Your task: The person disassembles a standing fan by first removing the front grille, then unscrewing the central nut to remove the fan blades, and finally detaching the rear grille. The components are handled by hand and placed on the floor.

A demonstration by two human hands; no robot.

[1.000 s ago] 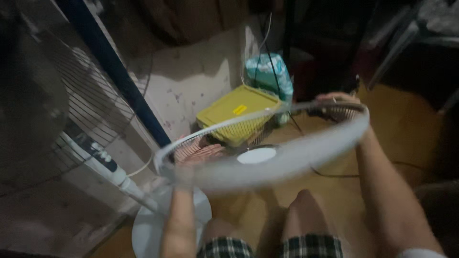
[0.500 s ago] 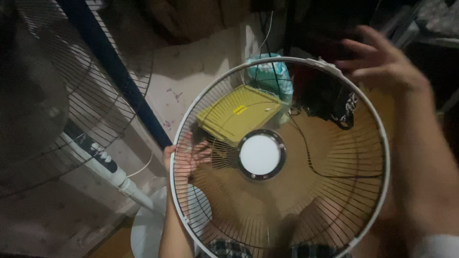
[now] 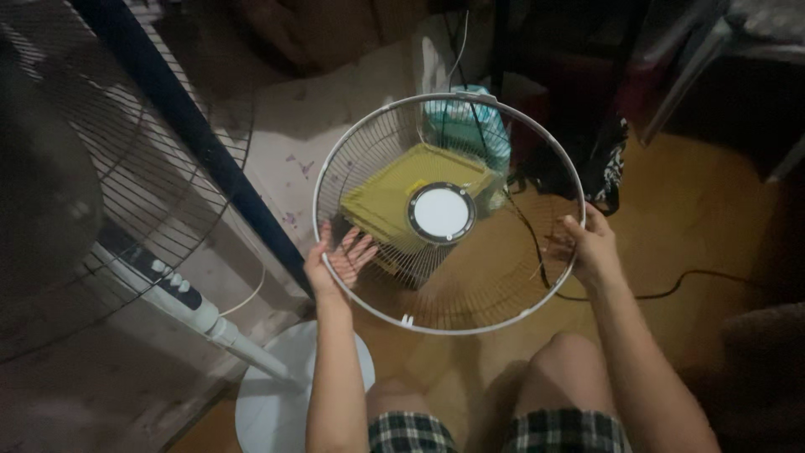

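Note:
I hold a round white wire fan guard [image 3: 394,144] with a white centre disc in front of me, its face turned toward me. My left hand [image 3: 334,260] grips its lower left rim, fingers spread behind the wires. My right hand [image 3: 589,247] grips the right rim. The standing fan [image 3: 168,289] is at the left, with its white pole, control buttons, dark rear grille and round white base [image 3: 272,394]. My bare knees and checked shorts show below the guard.
A yellow lidded box [image 3: 377,197] and a teal plastic packet [image 3: 470,126] sit on the floor behind the guard. A black cable [image 3: 671,289] runs across the wooden floor at right. A blue pole [image 3: 180,134] slants at left. Dark furniture stands behind.
The guard was tilted flat and blurred, then turned upright facing me. It has since moved farther from me, and my right hand dropped from the top rim to the right rim.

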